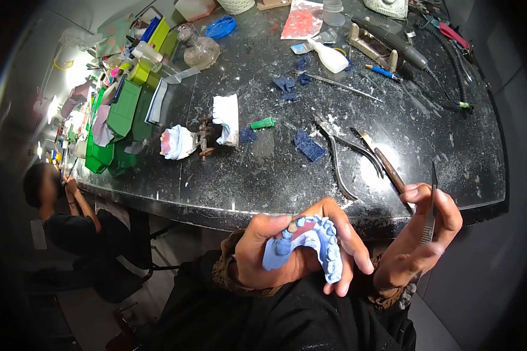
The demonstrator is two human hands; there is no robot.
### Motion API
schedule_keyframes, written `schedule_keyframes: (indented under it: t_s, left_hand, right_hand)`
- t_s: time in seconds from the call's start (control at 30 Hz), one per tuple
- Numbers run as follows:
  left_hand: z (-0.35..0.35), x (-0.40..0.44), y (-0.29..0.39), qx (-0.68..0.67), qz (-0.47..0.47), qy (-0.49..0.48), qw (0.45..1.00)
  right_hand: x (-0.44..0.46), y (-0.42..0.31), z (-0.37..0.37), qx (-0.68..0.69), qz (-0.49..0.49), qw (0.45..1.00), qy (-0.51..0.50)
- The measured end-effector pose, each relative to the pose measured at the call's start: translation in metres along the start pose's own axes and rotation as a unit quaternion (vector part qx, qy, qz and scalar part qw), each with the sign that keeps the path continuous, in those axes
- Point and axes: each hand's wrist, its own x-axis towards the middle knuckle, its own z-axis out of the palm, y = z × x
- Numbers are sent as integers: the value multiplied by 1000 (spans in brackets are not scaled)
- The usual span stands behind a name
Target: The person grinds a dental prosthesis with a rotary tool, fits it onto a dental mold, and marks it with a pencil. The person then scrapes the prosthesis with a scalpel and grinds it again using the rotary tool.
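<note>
My left hand (253,257) is wrapped around a blue dental model (330,248), held above my lap in front of the bench edge. The horseshoe arch faces up; a pink area (311,227) and a beige tooth (292,228) show at its front and left. To its right, my right hand (413,257) is closed on slim tweezers (430,219) with a ribbed grip, their dark tip pointing up and away from me. Just beyond those fingers lies a brown-handled wax knife (390,168). Pliers (348,146) rest left of it, handles spread.
On the black bench (246,181) stand a hinged articulator (204,137) with white casts, a green cap (262,123), blue wax pieces (309,145), a white bottle (332,58) and a handpiece (401,47). Green boxes (123,105) line the left. Another person (73,231) sits far left.
</note>
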Motion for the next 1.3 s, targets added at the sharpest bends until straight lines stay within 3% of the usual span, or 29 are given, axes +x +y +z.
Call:
schedule_keyframes:
  t_s: [0.1,0.13,0.23,0.27,0.37,0.43,0.5,0.6,0.7,0.73,0.77,0.97,1.13,1.23,1.3]
  left_hand:
    - [-1,0,0,16,4,-1,1000]
    - [-1,-1,1,23,6,-2,1000]
    - [2,-2,7,45,-1,17,999]
    - [4,-3,11,59,-1,40,997]
    - [-4,-6,29,108,39,59,992]
    - [-4,-8,40,41,64,71,995]
    - [-1,-12,47,4,59,74,995]
    - [7,-12,48,-1,77,49,996]
    - [0,-15,51,28,55,-29,998]
    - [1,-14,50,21,58,-8,998]
    - [5,-13,49,16,60,12,998]
    - [12,-19,49,-85,17,21,996]
    - [13,-24,49,-127,11,-5,992]
    - [12,-26,50,-128,9,-8,992]
    - [13,-27,51,-110,5,0,994]
  right_hand:
    - [1,-3,0,-83,25,996,-1]
    - [7,5,-1,-48,-45,998,-24]
    - [30,-1,-10,-135,-89,983,-87]
    - [39,-6,-11,-119,-62,987,-89]
    - [76,-13,-31,-326,-151,902,-238]
    - [83,-11,-28,-416,-130,874,-216]
    - [94,-11,-27,-553,-128,761,-313]
    - [106,1,-30,-558,-82,704,-431]
    - [121,-1,-17,-520,-83,736,-425]
    - [130,-2,-7,-523,-54,738,-423]
    - [137,14,-2,-471,-151,776,-390]
    - [162,87,35,-491,-233,764,-349]
    - [161,96,41,-521,-253,741,-339]
    - [159,86,41,-499,-278,755,-324]
    - [155,74,40,-465,-219,801,-307]
